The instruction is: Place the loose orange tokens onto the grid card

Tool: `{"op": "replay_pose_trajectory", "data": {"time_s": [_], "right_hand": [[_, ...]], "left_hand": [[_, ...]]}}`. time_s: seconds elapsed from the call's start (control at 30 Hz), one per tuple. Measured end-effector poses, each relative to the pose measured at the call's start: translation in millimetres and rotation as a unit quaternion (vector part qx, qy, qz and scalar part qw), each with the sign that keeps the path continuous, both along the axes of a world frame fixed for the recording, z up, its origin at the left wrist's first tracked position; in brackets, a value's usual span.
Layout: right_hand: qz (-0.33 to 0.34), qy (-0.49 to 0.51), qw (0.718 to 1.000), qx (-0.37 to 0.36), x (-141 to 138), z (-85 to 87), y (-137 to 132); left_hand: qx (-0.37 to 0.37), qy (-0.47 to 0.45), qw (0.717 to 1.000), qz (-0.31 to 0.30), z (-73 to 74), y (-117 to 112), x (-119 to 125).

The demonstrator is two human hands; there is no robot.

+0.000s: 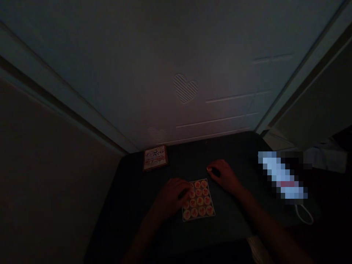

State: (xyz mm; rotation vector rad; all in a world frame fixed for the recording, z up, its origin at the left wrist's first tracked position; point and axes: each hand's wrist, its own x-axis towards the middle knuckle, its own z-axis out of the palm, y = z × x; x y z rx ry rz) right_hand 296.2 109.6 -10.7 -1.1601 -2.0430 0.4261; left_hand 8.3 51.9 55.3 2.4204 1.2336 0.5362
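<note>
A shallow square tray [198, 218] of round Chinese chess pieces lies on the dark tabletop, the pieces set in rows and marked in red. My left hand [171, 196] reaches over its far left corner and covers part of it. Its thumb and fingers are bent together around a Chinese chess piece [191, 194] in the tray; the exact grip is dim. Just beyond the tray's right far corner, my right hand [224, 175] pinches another small round piece [209, 169] between thumb and fingertips, low over the table.
A flat box [155, 158] with a printed lid sits at the table's far left. On the right lies a bright, pixelated object [283, 178] with a white cord loop [304, 215]. A pale panel [185, 88] with an embossed heart stands behind the table [228, 223]. Light is dim.
</note>
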Motion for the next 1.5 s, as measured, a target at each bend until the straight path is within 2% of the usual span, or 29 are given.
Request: {"op": "replay_pose_trajectory", "data": {"time_s": [0.27, 0.67, 0.9, 1.1, 1.27, 1.5], "right_hand": [[0.007, 0.006, 1.0, -0.004, 0.3, 3.6, -0.4], [0.007, 0.013, 1.0, -0.005, -0.1, 3.6, -0.2], [0.007, 0.015, 1.0, -0.003, 0.0, 1.9, -0.1], [0.006, 0.013, 1.0, -0.002, 0.6, 2.2, -1.6], [0.003, 0.007, 1.0, -0.001, 0.5, 1.2, -1.0], [0.0, -0.007, 1.0, -0.01, 0.5, 3.8, -1.7]], "left_hand": [[0.032, 0.032, 0.998, 0.043, -2.8, -4.2, -12.4], [0.046, 0.077, 0.995, 0.044, 2.4, -4.2, 0.7], [0.028, 0.067, 0.996, 0.047, 1.8, -4.4, -0.9], [0.026, 0.035, 0.995, 0.094, -7.3, -5.8, -12.1], [-0.023, 0.015, 0.996, 0.086, -12.4, -12.7, -12.4], [-0.016, -0.013, 0.995, 0.099, -16.5, -10.0, -10.9]]}}
